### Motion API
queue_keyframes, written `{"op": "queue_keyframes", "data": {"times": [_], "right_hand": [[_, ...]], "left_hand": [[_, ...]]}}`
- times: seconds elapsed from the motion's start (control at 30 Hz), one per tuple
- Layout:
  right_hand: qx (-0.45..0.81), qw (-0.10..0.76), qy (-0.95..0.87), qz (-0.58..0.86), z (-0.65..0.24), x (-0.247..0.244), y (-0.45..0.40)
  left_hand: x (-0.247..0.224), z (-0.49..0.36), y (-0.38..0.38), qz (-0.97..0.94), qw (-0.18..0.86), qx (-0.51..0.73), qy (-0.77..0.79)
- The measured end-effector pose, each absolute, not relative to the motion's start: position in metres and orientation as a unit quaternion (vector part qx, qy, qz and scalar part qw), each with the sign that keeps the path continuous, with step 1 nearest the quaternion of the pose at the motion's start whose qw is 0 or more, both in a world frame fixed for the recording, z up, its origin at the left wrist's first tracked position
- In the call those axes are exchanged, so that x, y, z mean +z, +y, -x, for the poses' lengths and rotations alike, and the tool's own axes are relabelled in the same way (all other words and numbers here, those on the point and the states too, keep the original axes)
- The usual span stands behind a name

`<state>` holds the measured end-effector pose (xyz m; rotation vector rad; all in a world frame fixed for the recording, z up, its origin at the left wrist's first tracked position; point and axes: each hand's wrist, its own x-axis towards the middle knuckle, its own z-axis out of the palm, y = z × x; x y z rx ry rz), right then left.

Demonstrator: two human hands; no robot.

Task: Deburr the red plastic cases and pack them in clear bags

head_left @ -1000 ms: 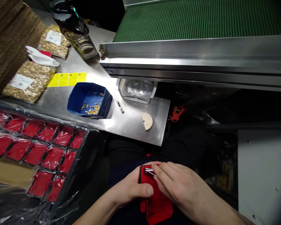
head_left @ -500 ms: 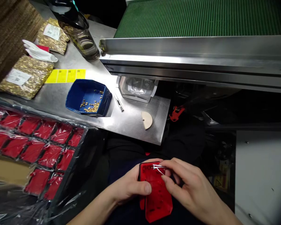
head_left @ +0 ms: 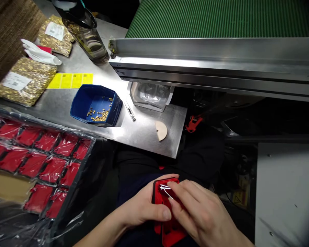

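Note:
Low in the view, a red plastic housing (head_left: 173, 236) with a dark edge rests over my lap. My left hand (head_left: 149, 206) is wrapped round its left side, with the thumb across the front. My right hand (head_left: 201, 209) is over the housing's upper right part and pinches a small white, forked piece (head_left: 165, 188) between thumb and fingers. The piece lies against the inside of the housing near its top. My right hand covers much of the housing's right side.
On the metal table (head_left: 149, 147) are a blue bin (head_left: 92, 103) with small brass parts, a cutter (head_left: 130, 111), a pale half-disc (head_left: 161, 131) and a bottle (head_left: 92, 43). A crate of red parts (head_left: 43, 132) stands left. A green conveyor (head_left: 208, 19) runs beyond.
My right hand has moved slightly left and further over the housing, covering more of it. The white piece has shifted left and turned. The whole view has shifted slightly.

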<state>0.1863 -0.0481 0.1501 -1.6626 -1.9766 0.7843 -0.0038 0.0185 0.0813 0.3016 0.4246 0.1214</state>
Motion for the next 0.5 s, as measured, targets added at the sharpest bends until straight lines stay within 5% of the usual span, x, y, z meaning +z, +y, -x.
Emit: {"op": "queue_keyframes", "data": {"times": [0.5], "right_hand": [[0.217, 0.074, -0.808, 0.542, -0.188, 0.168, -0.045]], "left_hand": [[0.084, 0.001, 0.019, -0.165, 0.97, 0.038, 0.176]]}}
